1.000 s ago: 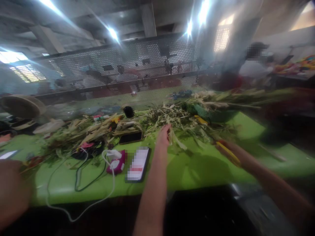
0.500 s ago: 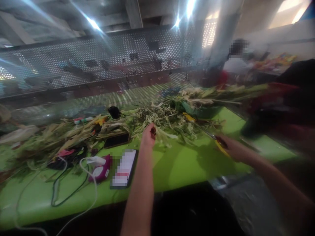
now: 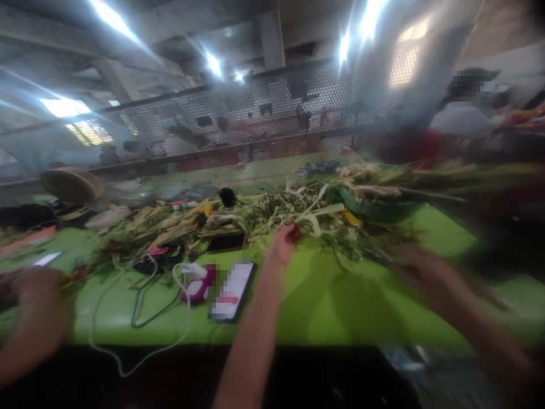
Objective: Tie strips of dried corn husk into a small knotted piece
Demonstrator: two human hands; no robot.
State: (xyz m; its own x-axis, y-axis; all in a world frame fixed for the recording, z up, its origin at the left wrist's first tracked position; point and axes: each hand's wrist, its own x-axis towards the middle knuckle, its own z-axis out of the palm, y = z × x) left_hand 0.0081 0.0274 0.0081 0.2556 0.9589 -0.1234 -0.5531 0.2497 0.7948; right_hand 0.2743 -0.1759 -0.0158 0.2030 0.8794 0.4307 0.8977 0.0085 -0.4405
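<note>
My left hand (image 3: pixel 286 243) reaches over the green table with its fingers closed on a pale leaf strip (image 3: pixel 314 222), which curls out to the right of the fingertips. My right hand (image 3: pixel 411 258), smeared by motion, is further right with its fingers wrapped round a pair of scissors (image 3: pixel 377 257). Their dark blades point left, toward the loose trimmings, and the handles are mostly hidden by the hand and blur. A heap of shredded leaf trimmings (image 3: pixel 293 199) lies just behind my left hand.
A green basin (image 3: pixel 378 207) holds long stalks at the back right, with something yellow (image 3: pixel 352 218) beside it. Left of my arm lie a lit phone (image 3: pixel 233 292), a dark phone (image 3: pixel 225 243), a purple tissue pack (image 3: pixel 199 287) and cables. Another person's hand (image 3: pixel 38 301) is at far left.
The view has swung left, bringing another person's arm in at the left. My left hand still holds the leaf strip, which now arches higher. My right hand, with the scissors, is more blurred.
</note>
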